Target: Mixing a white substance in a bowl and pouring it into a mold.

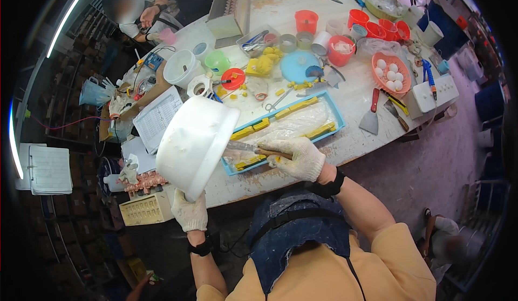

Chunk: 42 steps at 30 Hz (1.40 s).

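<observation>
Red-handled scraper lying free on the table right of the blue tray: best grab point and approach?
Grip the scraper by its red handle, coming from above. It lies flat with the handle pointing away from the person and the wide metal blade nearest; the handle is narrow and looks clear on both sides.

There is a single view, from a wide fisheye camera worn on the person's head. It looks steeply down and forward over the person's own chest and forearms, which enter from the lower edge. The hands sit close beneath the lens, near the picture's middle. The worktop (302,9) stretches away toward the upper right, its straight edges bending near the rim. The floor (431,160) shows at the right and shelving (70,74) at the left, with dark corners around the round picture.
</observation>
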### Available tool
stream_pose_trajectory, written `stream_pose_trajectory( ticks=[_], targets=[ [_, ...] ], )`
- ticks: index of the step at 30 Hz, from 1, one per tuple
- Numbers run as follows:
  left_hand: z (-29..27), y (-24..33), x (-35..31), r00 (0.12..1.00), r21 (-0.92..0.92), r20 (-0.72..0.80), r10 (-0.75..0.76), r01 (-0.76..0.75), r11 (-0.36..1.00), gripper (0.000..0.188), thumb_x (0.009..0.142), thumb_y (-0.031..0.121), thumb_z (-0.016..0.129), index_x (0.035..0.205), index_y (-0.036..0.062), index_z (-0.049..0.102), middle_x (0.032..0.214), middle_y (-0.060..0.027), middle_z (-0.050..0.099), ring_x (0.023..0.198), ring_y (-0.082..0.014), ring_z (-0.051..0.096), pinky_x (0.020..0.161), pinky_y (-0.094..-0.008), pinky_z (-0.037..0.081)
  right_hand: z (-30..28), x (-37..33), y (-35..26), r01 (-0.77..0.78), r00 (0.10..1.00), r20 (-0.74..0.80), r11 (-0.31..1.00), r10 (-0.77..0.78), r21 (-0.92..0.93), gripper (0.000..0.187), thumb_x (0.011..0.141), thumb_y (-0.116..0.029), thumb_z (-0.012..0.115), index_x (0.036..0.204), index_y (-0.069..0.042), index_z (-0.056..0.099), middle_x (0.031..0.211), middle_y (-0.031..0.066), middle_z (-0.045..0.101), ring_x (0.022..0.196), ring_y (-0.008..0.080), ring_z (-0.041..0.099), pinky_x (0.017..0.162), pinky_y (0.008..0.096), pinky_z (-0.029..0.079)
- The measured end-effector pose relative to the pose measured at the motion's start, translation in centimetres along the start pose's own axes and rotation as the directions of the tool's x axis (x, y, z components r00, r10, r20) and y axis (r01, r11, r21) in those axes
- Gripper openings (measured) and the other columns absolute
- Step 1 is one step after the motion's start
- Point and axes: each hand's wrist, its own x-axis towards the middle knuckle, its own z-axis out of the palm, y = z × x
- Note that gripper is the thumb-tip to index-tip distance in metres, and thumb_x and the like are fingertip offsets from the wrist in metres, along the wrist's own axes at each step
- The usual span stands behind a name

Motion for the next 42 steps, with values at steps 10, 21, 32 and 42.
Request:
stream_pose_trajectory(
  ticks=[10, 21, 32, 42],
  targets=[
    [0.4, 0.2, -0.2, 1.000, 0.051, 0.010, -0.004, 0.003, 0.999, 0.029, 0.075, 0.015, 0.074, 0.098, 0.0009, 0.065, 0.085, -0.0164, 0.069, 0.079, -0.0316, 0.069, 0.071, -0.0374, 0.051, -0.4, -0.2, 0.2, -0.026, 1.000, 0.012, 0.999, 0.026, 0.022, 0.032, 0.085, -0.011, 0.068, 0.117, -0.009, 0.069, 0.113, 0.0111, 0.069, 0.101, 0.0273, 0.067, 0.088, 0.0343, 0.053],
    [1.1, 1.6, -0.5, 0.998, 0.014, 0.049, -0.039, 0.039, 0.999, 0.034, 0.076, 0.014, 0.074, 0.107, 0.0022, 0.066, 0.092, -0.0175, 0.071, 0.087, -0.0326, 0.070, 0.075, -0.0376, 0.053, -1.0, -0.2, -0.1, -0.069, 0.998, 0.021, 0.993, 0.067, 0.101, 0.034, 0.085, -0.008, 0.067, 0.119, -0.006, 0.067, 0.111, 0.0113, 0.070, 0.100, 0.0259, 0.068, 0.088, 0.0333, 0.053],
    [2.8, 2.7, -0.7, 0.997, -0.017, 0.079, -0.024, 0.026, 1.000, 0.038, 0.071, 0.013, 0.075, 0.105, 0.0006, 0.064, 0.091, -0.0154, 0.070, 0.083, -0.0279, 0.068, 0.076, -0.0368, 0.051, -2.6, -1.1, 0.9, -0.074, 0.996, -0.046, 0.994, 0.078, 0.075, 0.037, 0.081, -0.003, 0.068, 0.119, -0.003, 0.066, 0.112, 0.0162, 0.069, 0.103, 0.0284, 0.067, 0.090, 0.0347, 0.052],
    [3.8, 4.6, -0.6, 0.992, 0.009, 0.123, -0.034, 0.033, 0.999, 0.036, 0.072, 0.013, 0.074, 0.104, -0.0003, 0.064, 0.090, -0.0183, 0.069, 0.084, -0.0301, 0.068, 0.075, -0.0381, 0.051, -4.7, -1.8, 1.1, -0.135, 0.988, -0.054, 0.984, 0.142, 0.116, 0.039, 0.081, -0.001, 0.067, 0.120, -0.002, 0.065, 0.115, 0.0170, 0.068, 0.107, 0.0274, 0.066, 0.092, 0.0336, 0.052]
  ],
)
